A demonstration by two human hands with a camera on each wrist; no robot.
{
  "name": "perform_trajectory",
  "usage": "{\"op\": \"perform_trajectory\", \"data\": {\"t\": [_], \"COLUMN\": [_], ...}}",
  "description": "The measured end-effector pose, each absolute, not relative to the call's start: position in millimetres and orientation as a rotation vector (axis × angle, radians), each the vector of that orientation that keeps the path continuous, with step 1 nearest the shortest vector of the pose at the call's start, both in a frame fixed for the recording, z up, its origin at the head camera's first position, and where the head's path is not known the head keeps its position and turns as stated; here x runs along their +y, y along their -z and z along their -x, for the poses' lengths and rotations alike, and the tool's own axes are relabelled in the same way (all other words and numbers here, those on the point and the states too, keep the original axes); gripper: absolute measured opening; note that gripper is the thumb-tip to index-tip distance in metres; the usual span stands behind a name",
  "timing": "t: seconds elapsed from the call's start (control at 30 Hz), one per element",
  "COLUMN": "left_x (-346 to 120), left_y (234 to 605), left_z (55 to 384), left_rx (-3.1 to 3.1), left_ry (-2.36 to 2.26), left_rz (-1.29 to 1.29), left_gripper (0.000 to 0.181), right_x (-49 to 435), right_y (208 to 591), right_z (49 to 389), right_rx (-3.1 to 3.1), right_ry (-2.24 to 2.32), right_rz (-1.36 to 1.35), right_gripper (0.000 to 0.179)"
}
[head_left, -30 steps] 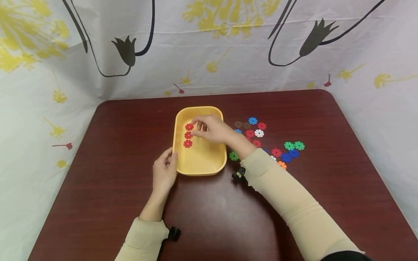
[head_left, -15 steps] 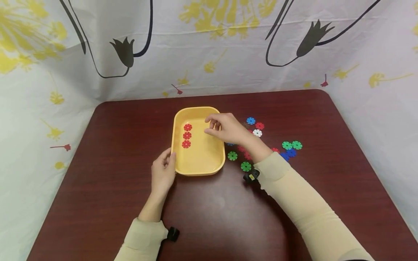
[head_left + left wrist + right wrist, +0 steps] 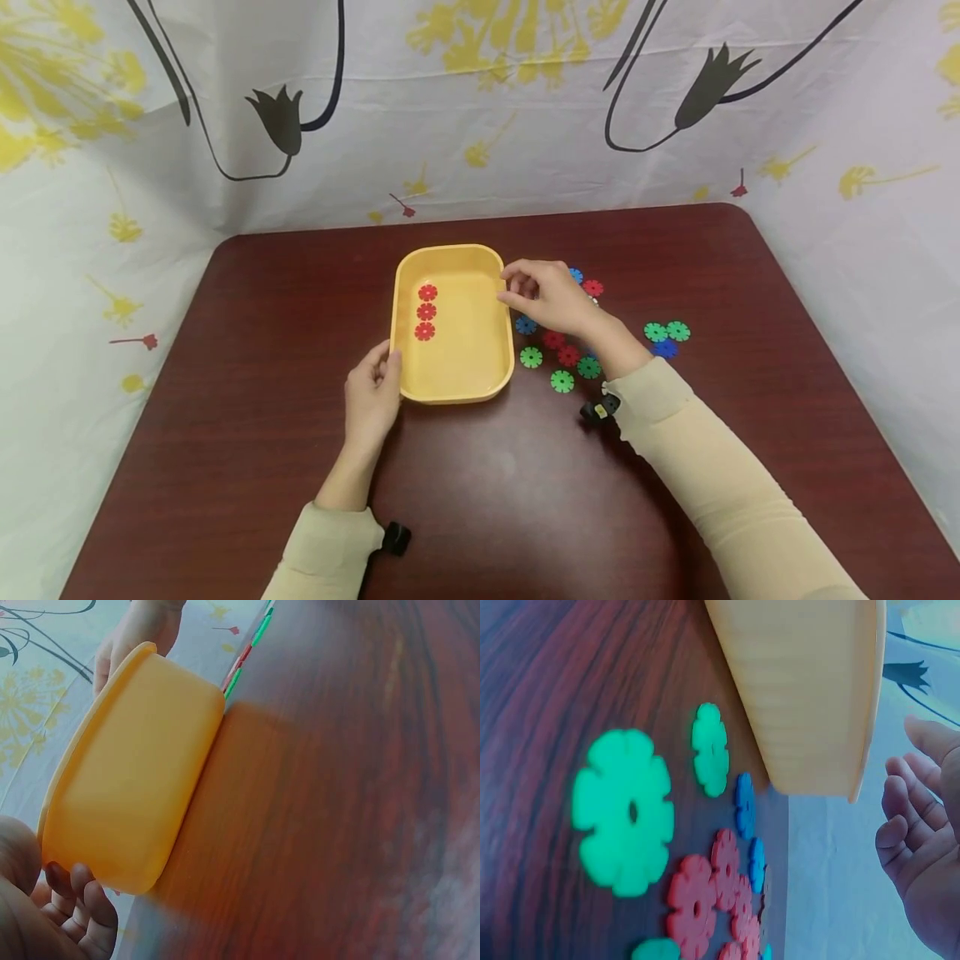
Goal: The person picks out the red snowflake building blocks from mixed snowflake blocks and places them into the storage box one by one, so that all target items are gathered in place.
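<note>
the right hand (image 3: 551, 296) has drawn back across the yellow tray (image 3: 461, 367), fingers parted, seemingly empty, so the three red discs (image 3: 426, 312) lined up inside lie released. the left hand (image 3: 372, 393) grips the tray.

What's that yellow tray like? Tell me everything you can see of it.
The yellow tray is rectangular with rounded corners, a thin rim and raised walls; it looks like smooth plastic. It stands upright on the reddish-brown table. Three red notched discs lie in a column inside, toward its left wall. The left hand holds its left side near the front corner; the right hand is by its right rim, not gripping it.
</note>
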State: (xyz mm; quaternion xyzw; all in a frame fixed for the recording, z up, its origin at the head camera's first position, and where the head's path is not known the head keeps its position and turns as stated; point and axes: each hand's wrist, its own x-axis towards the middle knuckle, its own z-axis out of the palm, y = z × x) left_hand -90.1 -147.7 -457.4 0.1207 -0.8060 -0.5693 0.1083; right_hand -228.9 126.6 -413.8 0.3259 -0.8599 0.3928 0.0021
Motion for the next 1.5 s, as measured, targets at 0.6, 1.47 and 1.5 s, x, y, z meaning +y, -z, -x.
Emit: {"op": "perform_trajectory", "data": {"t": [0.6, 1.47, 1.5], "left_x": [-149.2, -147.7, -147.6], "left_y": [457.8, 458.9, 458.9], "left_z": [90.3, 90.6, 90.6], "left_rx": [-2.362, -2.355, -2.356], "left_ry": [1.669, 1.66, 1.66], "left_rz": [-0.341, -0.338, -0.34], "left_gripper": [0.034, 0.032, 0.032], "right_x": [167.6, 215.1, 216.8], "right_y": [426.7, 445.8, 446.9], "right_z": [229.3, 222.2, 222.4], "right_rx": [-2.747, -2.942, -2.953], "right_ry": [-1.202, -1.125, -1.119], "right_rz": [-0.886, -0.786, -0.793], "right_gripper": [0.026, 0.031, 0.031]}}
